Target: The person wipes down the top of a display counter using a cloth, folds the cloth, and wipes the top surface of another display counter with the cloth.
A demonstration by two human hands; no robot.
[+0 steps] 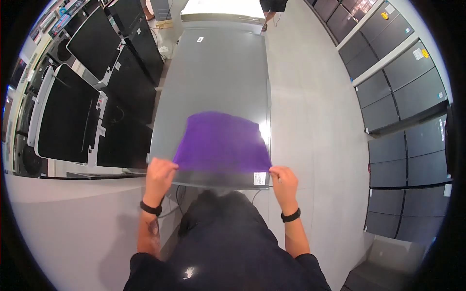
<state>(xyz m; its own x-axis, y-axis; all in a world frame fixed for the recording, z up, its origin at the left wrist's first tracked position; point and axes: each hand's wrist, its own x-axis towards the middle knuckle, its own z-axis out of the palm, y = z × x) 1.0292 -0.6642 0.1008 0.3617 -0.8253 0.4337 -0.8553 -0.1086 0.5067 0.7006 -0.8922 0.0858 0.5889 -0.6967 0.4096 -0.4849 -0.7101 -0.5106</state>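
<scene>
A purple cloth (221, 141) is stretched between my two hands over the near end of a long grey appliance top (218, 72). My left hand (161, 175) pinches its near left corner, just off the left edge of the top. At the near right corner, my right hand (283, 183) pinches the cloth beside a white label (259, 178). The far edge of the cloth bows outward. Whether its middle touches the grey surface, I cannot tell.
Black-fronted appliances (70, 114) line the left side. Grey refrigerators (407, 160) stand along the right, beyond a pale floor (320, 121). A white-topped unit (223, 10) adjoins the far end, with a person's legs (272, 7) near it. Cables (180, 196) hang by the near edge.
</scene>
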